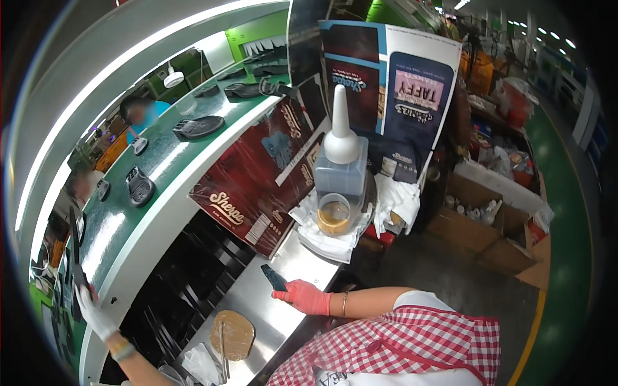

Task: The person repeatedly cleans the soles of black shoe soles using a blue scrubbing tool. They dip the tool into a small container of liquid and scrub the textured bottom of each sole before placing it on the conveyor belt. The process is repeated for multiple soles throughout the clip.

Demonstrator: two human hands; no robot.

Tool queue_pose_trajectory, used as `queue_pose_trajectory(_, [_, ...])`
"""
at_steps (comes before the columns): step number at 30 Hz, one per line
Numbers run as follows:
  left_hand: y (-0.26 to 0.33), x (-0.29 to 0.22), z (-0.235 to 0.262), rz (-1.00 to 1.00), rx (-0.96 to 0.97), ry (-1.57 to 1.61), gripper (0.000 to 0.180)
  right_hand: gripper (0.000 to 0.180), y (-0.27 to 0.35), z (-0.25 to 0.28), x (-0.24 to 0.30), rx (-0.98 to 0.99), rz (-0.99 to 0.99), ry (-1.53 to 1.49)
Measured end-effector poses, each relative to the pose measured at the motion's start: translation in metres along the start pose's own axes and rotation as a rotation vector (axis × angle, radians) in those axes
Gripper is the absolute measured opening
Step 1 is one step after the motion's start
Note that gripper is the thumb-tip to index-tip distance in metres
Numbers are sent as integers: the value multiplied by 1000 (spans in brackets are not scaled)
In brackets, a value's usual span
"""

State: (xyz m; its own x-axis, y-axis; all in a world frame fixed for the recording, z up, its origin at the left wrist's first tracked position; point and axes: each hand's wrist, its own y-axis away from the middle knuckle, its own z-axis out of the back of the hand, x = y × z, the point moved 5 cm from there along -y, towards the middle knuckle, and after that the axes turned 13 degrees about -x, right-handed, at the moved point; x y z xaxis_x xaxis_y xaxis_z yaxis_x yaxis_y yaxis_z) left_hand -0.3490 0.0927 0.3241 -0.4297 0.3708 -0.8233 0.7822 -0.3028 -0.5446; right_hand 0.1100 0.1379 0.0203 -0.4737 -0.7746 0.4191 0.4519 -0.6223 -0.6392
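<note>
My left hand, in a white glove, reaches to the green conveyor's near edge at the far left. Its fingers close on the lower end of a long, narrow black shoe part, seen nearly edge-on. In a coral-red glove, my right hand is held over the metal work surface. A small dark, oblong piece sticks out from its fingertips; its exact kind is unclear. Below that hand, a tan, stained round disc lies on the metal, with a thin stick across it.
Black sandals and soles sit on the green conveyor. A squeeze bottle with a white nozzle and a clear cup stand on white cloths. Printed cardboard stands alongside. Right, a carton holds bottles.
</note>
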Motion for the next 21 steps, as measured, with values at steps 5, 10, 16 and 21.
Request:
queue_pose_trajectory(5, [219, -42, 14, -213, 180, -98, 53, 44, -1, 73, 15, -15, 1, -93])
queue_pose_trajectory(10, [370, 18, -4, 5, 402, -141, 53, 33, -28, 192, 5, -274, -132, -193])
queue_pose_trajectory(16, [435, 47, -17, 666, 445, 91, 69, 22, -37, 248, -64, -546, -758, -562])
queue_pose_trajectory(21, [459, 114, -27, 1066, 593, 207, 51, 27, -31, 249, -109, -515, -839, -355])
